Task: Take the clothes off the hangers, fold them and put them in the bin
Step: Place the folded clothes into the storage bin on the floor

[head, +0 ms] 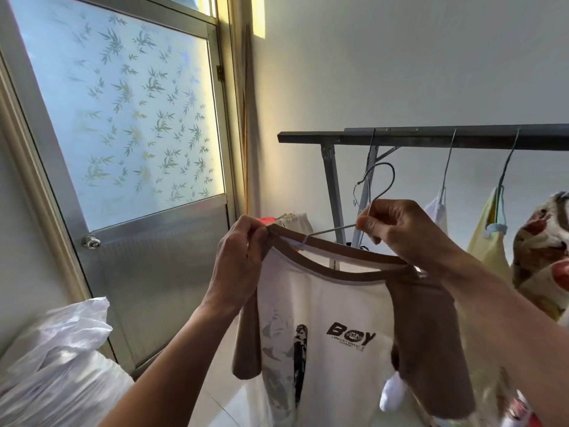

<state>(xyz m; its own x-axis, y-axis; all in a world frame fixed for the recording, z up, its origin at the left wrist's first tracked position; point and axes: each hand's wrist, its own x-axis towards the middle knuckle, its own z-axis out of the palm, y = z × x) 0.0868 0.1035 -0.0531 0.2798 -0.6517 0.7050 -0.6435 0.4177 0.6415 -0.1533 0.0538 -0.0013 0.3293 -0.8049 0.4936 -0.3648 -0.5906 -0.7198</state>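
We hold a white T-shirt (332,303) with brown sleeves and a brown collar up in front of us, below the dark rail (431,138) of the drying rack and clear of it. Our left hand (243,251) pinches the brown collar at its left end, fingers curled tight on the cloth. Our right hand (397,229) pinches the neck of the wire hanger (332,231) just under its hook, which stands free of the rail. One wire arm runs from our right fingers down into the neck opening, where it touches the collar; the rest of the hanger is hidden inside the shirt. The shirt hangs with its printed front toward us. To the right, three more garments hang from the rail on hangers: a white one (437,211), a yellow one (489,241) and a floral one (542,251). A frosted glass door (123,118) stands to the left, with a white plastic bag (61,349) at its foot.
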